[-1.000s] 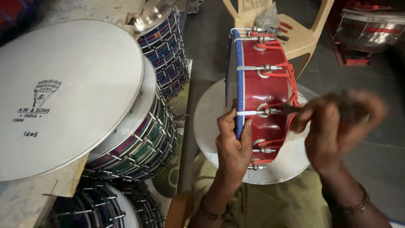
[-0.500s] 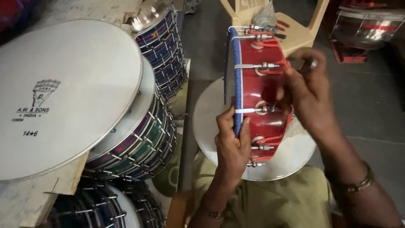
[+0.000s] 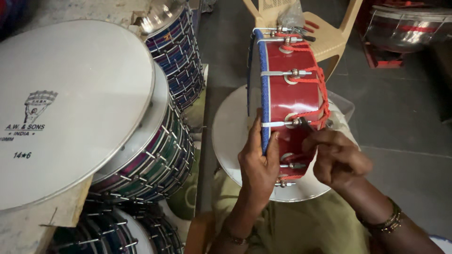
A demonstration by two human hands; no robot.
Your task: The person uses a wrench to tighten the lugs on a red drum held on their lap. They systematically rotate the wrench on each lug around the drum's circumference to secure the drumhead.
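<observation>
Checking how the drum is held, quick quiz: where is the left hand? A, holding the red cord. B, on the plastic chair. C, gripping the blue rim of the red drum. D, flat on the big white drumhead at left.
C: the left hand clasps the blue rim of the red drum.

A big white drumhead (image 3: 70,108) leans over a stack of striped drums (image 3: 150,160) on the left. Another striped drum (image 3: 176,51) stands behind them. A beige plastic chair (image 3: 329,33) sits at the back, with a shiny steel drum (image 3: 405,28) beside it.
</observation>
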